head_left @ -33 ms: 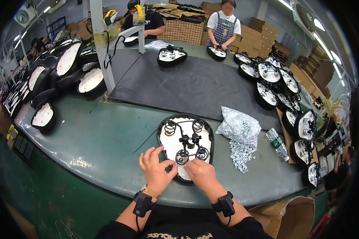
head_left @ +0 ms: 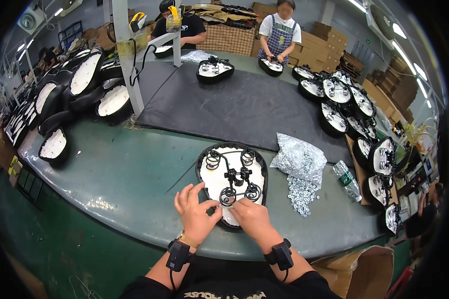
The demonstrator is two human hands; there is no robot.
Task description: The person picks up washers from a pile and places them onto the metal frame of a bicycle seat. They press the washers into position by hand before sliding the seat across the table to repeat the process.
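An upturned bicycle saddle (head_left: 215, 183) with a white underside and black rim lies before me on the green table. Fixed on it is a black wire spring frame (head_left: 238, 174) with coils at its corners and a clamp in the middle. At the left near coil, my left hand (head_left: 195, 212) pinches thumb and forefinger together, its other fingers raised. Whatever sits in that pinch is too small to name. From the right, my right hand (head_left: 252, 217) has its fingers closed together against the same coil; its fingertips are partly hidden, so what they hold cannot be made out.
Right of the saddle, small metal nuts (head_left: 302, 197) spill from a clear plastic bag (head_left: 299, 158). A plastic bottle (head_left: 347, 180) lies beyond. Saddles with spring frames (head_left: 336, 90) line the right; frameless saddles (head_left: 85, 74) pile left. Across a black mat (head_left: 234, 107), two people work.
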